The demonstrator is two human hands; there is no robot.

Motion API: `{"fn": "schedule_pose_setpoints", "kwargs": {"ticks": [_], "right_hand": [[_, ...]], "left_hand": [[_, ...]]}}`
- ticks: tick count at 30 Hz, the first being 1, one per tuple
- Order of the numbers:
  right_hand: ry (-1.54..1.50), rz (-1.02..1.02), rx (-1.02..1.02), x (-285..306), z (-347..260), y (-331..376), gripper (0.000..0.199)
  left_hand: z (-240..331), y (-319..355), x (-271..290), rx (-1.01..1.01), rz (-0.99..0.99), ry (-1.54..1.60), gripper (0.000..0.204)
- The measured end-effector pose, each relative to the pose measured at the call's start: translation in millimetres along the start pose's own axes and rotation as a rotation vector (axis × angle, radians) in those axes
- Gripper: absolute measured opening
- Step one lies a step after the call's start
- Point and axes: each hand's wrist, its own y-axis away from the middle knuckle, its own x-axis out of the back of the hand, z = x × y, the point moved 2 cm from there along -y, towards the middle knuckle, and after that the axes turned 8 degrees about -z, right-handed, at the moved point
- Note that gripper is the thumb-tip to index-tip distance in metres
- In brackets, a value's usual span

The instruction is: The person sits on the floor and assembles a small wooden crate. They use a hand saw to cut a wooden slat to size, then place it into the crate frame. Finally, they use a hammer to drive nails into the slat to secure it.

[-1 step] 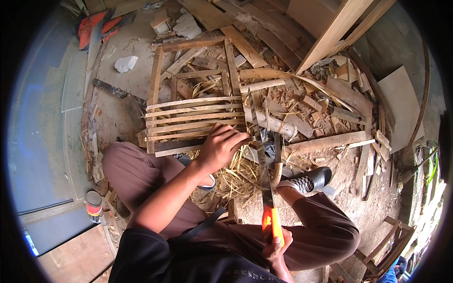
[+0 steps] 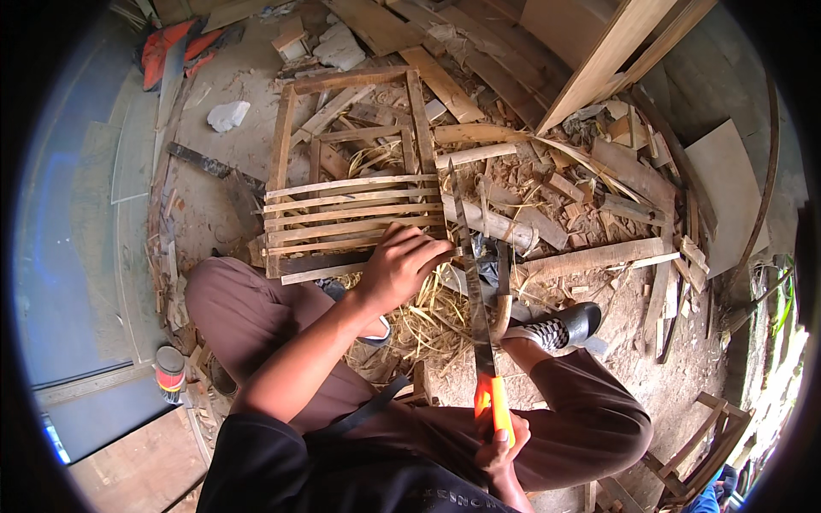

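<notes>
Saw: from where I stand, the saw (image 2: 475,299) points away from the sitter, blade just beside the left fingertips; whether its teeth touch wood, I can't tell.
Right hand: the right hand (image 2: 499,449) is wrapped round the saw's orange handle, near the lap.
Left hand: the left hand (image 2: 404,263) lies over the near right corner of the wooden frame (image 2: 351,79), fingers bent and close together; whether they pinch a slat is hidden.
Slats: thin slats (image 2: 342,229) run across the frame's near half.
Ground: dusty ground (image 2: 239,154), strewn with offcuts and pale shavings (image 2: 428,321).
Room: tall boards (image 2: 599,68) at far right, bluish panels (image 2: 77,222) along the left.
</notes>
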Motion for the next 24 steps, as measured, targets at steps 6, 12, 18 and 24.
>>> {"fn": "schedule_pose_setpoints", "kwargs": {"ticks": [6,12,18,24], "right_hand": [[0.021,-0.017,0.007,-2.1,1.7,-7.6,0.071],[0.069,-0.025,-0.044,11.9,-12.2,1.4,0.079],[0.125,-0.042,-0.034,32.5,-20.6,34.6,0.071],[0.113,0.018,-0.066,43.2,-26.6,53.9,0.07]], "left_hand": [[-5.5,-6.3,3.2,0.013,0.0,0.021,0.029],[-4.1,-6.0,0.5,0.074,0.054,0.02,0.034],[-4.7,-4.5,-2.8,0.131,0.097,0.02,0.035],[-2.0,-0.2,-3.0,0.06,0.147,-0.019,0.031]]}}
